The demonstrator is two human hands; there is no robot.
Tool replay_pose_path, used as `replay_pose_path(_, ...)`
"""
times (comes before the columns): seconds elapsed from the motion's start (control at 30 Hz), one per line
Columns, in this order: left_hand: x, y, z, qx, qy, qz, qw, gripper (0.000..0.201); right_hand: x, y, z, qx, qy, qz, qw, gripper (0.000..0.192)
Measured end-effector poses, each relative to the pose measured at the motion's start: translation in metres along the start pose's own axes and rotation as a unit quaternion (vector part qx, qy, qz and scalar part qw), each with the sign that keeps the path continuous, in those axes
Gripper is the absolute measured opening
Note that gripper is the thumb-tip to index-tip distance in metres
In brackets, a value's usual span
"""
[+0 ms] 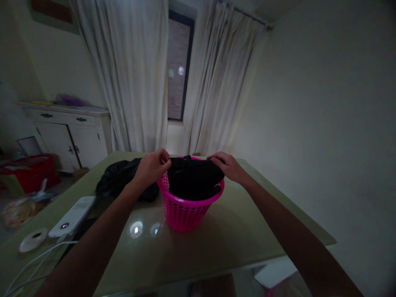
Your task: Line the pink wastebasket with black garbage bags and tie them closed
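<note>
A pink plastic basket (188, 210) with a perforated wall stands upright on the table. In its mouth sits a black plastic bag (194, 177), bunched and partly above the rim. My left hand (154, 165) pinches the bag's edge at the left. On the opposite side, my right hand (227, 165) grips the bag's right edge, thumb and fingers together. Left of the basket, behind my left forearm, lies a heap of black plastic (119, 177). The inside of the basket is hidden by the bag.
The pale green tabletop (247, 222) reflects light. At its left are a white power bank (74, 216) with cables and a small white round object (33, 240). A white cabinet (68, 132), curtains (133, 82) and a red bag (34, 171) stand beyond; a wall (324, 123) borders the right.
</note>
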State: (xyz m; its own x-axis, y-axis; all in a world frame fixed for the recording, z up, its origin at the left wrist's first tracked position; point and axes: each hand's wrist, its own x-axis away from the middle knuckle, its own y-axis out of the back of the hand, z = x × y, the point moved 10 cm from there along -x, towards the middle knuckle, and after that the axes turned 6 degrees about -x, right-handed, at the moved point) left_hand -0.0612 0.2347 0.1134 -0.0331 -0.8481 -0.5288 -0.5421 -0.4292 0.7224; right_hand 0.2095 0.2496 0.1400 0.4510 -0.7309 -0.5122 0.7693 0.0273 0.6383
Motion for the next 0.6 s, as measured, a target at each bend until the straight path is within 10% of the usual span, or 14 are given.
replay_pose_path(0.2,0.003,-0.027,-0.040,0.053,-0.118,0.081,0.988,0.035,-0.002,-0.025,0.025,0.027,0.041,0.062,0.997,0.024)
replay_pose_path(0.43,0.004,0.021,0.037,0.057,0.091,-0.080,0.991,0.028,0.009,0.039,-0.016,-0.084,-0.030,-0.148,0.985,0.039)
replay_pose_path(0.6,0.026,0.032,0.040,0.316,0.148,-0.133,0.928,0.038,0.030,0.043,0.001,-0.251,-0.023,-0.180,0.951,0.054)
